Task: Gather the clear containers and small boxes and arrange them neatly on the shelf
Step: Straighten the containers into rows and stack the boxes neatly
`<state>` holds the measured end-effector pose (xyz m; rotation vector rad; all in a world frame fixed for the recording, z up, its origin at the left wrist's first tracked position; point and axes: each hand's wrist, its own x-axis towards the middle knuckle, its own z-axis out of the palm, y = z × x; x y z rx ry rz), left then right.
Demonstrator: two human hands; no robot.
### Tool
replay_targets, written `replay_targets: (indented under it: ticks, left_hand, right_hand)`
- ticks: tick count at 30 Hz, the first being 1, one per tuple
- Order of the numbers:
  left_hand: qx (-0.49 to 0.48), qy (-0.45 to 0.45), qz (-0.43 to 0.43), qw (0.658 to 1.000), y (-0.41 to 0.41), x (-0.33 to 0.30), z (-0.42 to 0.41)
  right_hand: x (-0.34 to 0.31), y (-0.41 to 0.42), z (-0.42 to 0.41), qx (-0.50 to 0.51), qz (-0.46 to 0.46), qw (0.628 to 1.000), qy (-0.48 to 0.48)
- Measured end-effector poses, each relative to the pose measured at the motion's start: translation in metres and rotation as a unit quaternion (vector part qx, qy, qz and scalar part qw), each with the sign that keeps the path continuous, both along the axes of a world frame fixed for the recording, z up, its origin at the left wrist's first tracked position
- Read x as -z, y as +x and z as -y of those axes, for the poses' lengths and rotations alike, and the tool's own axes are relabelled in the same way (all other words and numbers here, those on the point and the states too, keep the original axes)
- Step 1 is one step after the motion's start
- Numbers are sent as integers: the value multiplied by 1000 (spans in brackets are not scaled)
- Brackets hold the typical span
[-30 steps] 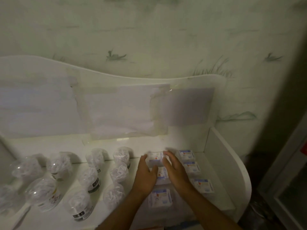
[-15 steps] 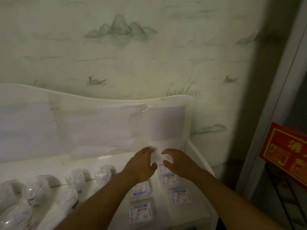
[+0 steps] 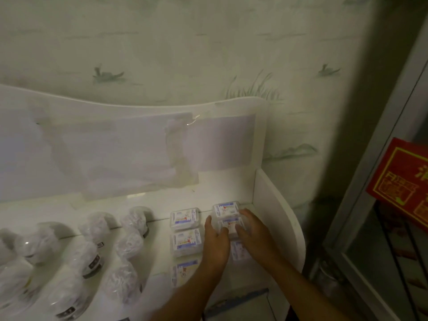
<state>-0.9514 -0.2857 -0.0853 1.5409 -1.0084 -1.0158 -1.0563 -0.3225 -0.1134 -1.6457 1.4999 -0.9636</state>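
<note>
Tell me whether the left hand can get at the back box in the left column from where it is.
Probably yes. The left hand sits just right of that back box, whose top and near side look uncovered; nothing stands between them.

White shelf, red-and-gold sign
</note>
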Motion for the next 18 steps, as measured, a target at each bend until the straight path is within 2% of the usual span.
replay_targets:
  ticks: [7, 18]
  left_hand:
    - [-16, -1, -61, 998, -7, 15, -4]
    - [-16, 12, -54, 998, -10, 16, -11]
  right_hand:
    - [1, -2, -2, 7, 97, 994, 54]
    - [4, 1, -10, -30, 141, 988, 63]
